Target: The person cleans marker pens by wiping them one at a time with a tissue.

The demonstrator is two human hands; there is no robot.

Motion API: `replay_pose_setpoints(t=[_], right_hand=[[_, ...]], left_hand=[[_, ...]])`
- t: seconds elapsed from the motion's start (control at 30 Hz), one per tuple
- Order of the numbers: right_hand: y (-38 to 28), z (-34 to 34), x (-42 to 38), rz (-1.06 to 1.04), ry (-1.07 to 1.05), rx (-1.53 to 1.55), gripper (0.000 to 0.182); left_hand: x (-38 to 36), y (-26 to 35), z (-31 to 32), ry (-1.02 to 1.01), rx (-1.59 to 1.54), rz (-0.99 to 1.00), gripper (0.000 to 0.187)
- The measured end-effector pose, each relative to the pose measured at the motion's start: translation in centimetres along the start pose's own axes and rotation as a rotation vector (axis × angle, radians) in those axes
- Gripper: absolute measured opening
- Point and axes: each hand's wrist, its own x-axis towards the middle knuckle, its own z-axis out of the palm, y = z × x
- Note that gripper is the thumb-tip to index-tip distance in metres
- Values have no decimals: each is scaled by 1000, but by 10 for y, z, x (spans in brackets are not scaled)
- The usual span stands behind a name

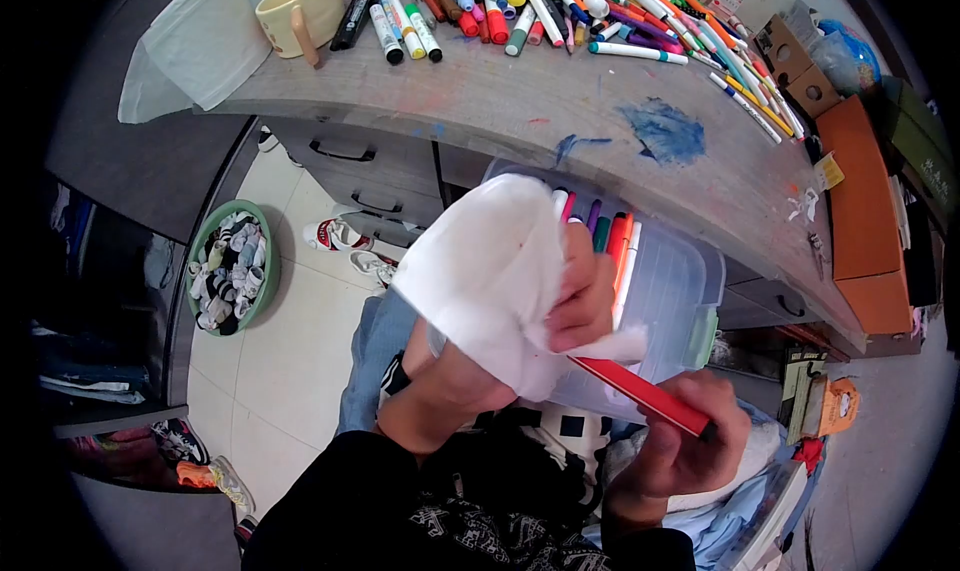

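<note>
My left hand is closed on a white tissue, which hangs over much of the hand and forearm. A fold of the tissue lies around one end of a red marker. The fingers of my right hand grip the marker's other, dark end. Under my hands is a clear plastic box with several markers lined up inside, partly hidden by the tissue.
Many loose markers lie along the back of the desk. A cream mug stands at the left near white tissue. An orange box is at the right. A green basin of socks sits on the floor.
</note>
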Motion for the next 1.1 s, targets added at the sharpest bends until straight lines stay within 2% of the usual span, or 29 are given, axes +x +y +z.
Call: replay_pose_setpoints(t=[0.1, 0.17, 0.2, 0.33, 0.4, 0.5, 0.57, 0.7, 0.83, 0.9, 1.0, 1.1], right_hand=[[-1, -1, 14, -46, -33, 123, 32], [-2, -2, 21, -88, -96, 134, 34], [-2, -2, 21, -92, -98, 136, 34], [-2, 1, 12, -47, -24, 94, 35], [-3, 4, 9, -11, 22, 54, 36], [-4, 8, 10, 45, 116, -41, 37], [1, 12, 12, -67, 204, -127, 37], [7, 5, 11, -118, 209, -149, 38], [7, 4, 10, -62, 280, -141, 39], [8, 2, 10, -52, 302, -125, 39], [8, 0, 8, -43, 319, -98, 38], [11, 0, 8, 16, 351, -62, 35]], left_hand=[[4, -7, 10, 44, -72, 23, 43], [7, -5, 21, 255, -44, 17, 43], [7, -6, 8, 161, -124, 49, 45], [5, -7, -5, 103, -58, 66, 49], [5, -6, -10, -7, -126, 20, 57], [2, -7, -6, 36, 25, 73, 61], [3, -5, 0, 64, 34, 65, 62], [4, -2, 3, 65, -19, 55, 63], [5, -6, 1, 46, -72, 55, 67], [5, -11, 6, 51, 11, 169, 66], [2, -6, 1, 88, 54, 104, 72], [1, -8, -2, 50, 63, 139, 71]])
